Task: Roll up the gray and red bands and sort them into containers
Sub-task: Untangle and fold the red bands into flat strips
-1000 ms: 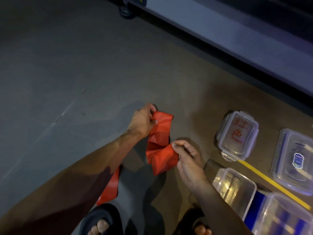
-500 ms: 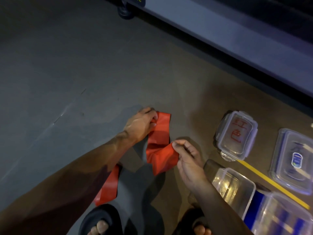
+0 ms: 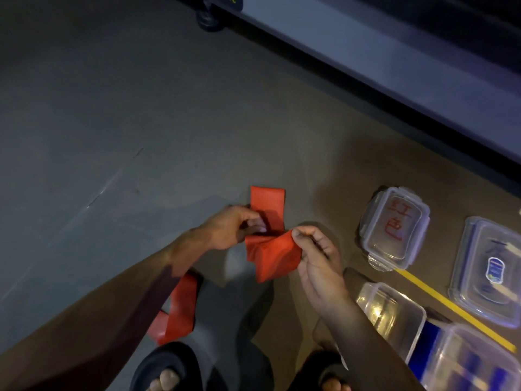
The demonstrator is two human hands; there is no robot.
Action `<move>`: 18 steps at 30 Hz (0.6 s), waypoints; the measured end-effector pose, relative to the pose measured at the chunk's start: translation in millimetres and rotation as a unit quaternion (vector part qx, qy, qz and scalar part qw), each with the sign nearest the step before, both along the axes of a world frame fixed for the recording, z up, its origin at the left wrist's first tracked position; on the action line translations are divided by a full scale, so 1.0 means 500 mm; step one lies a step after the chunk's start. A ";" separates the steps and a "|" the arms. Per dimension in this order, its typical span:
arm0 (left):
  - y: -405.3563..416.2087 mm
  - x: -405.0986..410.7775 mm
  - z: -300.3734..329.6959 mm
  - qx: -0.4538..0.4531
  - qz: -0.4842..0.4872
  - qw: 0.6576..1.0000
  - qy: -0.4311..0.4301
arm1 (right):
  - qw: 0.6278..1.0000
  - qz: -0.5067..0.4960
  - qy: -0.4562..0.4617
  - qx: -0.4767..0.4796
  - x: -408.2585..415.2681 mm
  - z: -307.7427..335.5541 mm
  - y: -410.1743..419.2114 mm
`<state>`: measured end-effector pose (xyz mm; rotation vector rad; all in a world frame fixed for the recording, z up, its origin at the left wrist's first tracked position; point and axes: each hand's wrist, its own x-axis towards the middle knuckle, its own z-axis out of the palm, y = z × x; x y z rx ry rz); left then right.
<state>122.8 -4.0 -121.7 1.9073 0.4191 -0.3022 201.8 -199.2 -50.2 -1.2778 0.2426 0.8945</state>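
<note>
Fingers of both hands pinch the red band.

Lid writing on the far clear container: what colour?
Red, handwritten on the lid of the clear container; head view, right of the hands.

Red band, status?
Both hands, left and right, pinch the red band, not yet rolled. Tail trails under left arm. Open container beside right hand. Nothing blocking.

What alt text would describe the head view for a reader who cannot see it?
Two hands hold a red band above a gray floor: the left hand and the right hand each pinch it. To the right lie a lid with red writing and clear plastic containers.
</note>
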 end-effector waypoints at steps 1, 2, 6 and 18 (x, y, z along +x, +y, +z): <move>-0.003 -0.007 -0.002 -0.042 0.043 0.998 0.027 | 1.000 -0.001 -0.009 -0.012 0.006 -0.003 0.004; -0.010 -0.011 0.004 -0.096 0.096 0.990 0.046 | 1.000 -0.002 -0.020 -0.023 0.012 -0.004 0.012; -0.050 -0.027 0.026 -0.246 0.281 0.924 0.077 | 0.995 -0.025 -0.053 -0.082 0.049 -0.029 0.064; -0.098 -0.002 0.013 0.016 0.338 0.937 0.084 | 0.948 0.051 -0.162 -0.269 0.133 -0.095 0.173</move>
